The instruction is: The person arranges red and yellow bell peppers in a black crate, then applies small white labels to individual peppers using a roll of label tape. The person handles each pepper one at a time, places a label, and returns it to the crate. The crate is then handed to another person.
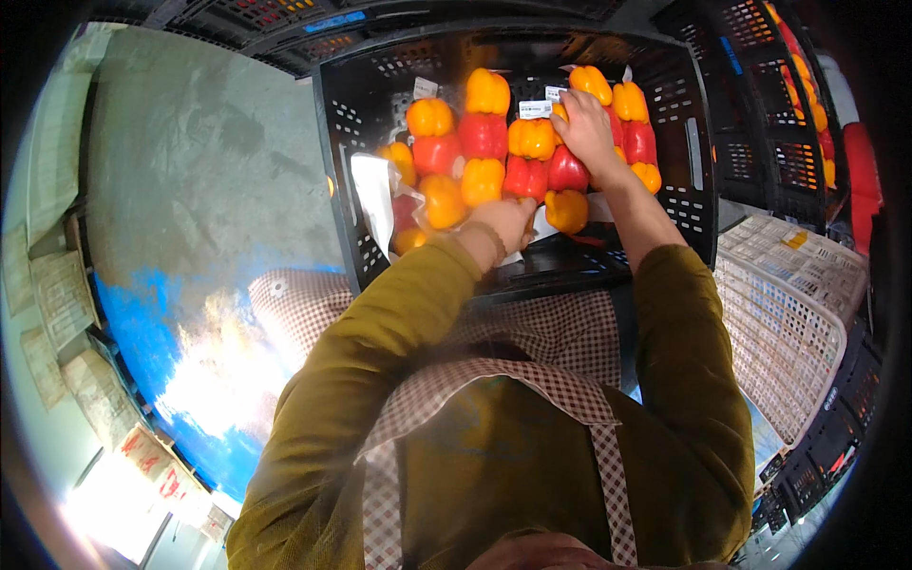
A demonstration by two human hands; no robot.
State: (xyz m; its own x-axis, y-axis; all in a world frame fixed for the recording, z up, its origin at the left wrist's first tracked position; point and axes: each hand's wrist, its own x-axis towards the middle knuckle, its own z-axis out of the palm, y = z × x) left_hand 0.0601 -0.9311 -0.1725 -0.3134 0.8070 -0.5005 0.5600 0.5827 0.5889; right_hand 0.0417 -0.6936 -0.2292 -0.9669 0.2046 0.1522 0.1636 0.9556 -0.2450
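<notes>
A black plastic crate (pixel 702 157) holds several packs of orange and red bell peppers, some with white labels (pixel 535 110). My left hand (pixel 501 222) rests at the near ends of the middle packs, its fingers curled at a pack's lower pepper. Over the far end of a middle pack of bell peppers (pixel 568 169) lies my right hand (pixel 586 128), fingers bent on it beside a label. White sheet material (pixel 374 192) stands at the crate's left side, next to peppers under clear film. How firmly either hand grips cannot be seen.
White perforated plastic crates (pixel 791 342) stand at the right. Stacked black crates (pixel 773 100) with more peppers rise beyond them at the upper right, and further black crates (pixel 263 21) line the top. Grey and blue floor (pixel 206 164) lies at the left.
</notes>
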